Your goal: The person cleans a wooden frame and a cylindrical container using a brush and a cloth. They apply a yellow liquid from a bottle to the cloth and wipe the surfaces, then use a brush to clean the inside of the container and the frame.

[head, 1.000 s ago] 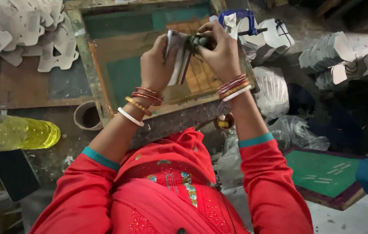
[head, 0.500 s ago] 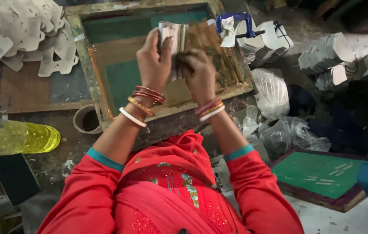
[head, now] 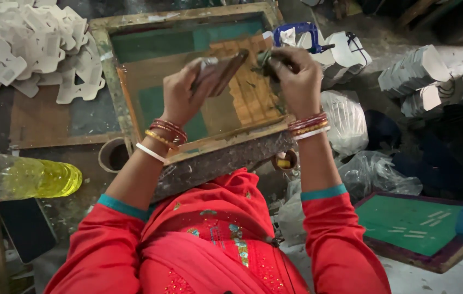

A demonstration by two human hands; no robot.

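My left hand (head: 180, 98) grips a flat brown squeegee-like block (head: 221, 71), tilted above a wooden screen-printing frame (head: 106, 60) with green mesh. My right hand (head: 294, 76) is closed on a small dark wad, perhaps a rag (head: 264, 57), held right beside the block's end. Both hands hover over the frame's tan printed area (head: 250, 95). Red and gold bangles circle both wrists. Red sleeves and red clothing fill the lower part of the view.
A pile of white die-cut cards (head: 30, 43) lies at top left. A plastic bottle of yellow liquid (head: 24, 177) lies at left, a small round cup (head: 114, 155) beside the frame. A blue clamp (head: 297, 32), plastic bags (head: 351, 120), card stacks (head: 427, 71) and a second green screen (head: 414, 228) sit right.
The block has tipped from upright to slanting in my left hand. My right hand has shifted right and up, from in front of the block to its far end.
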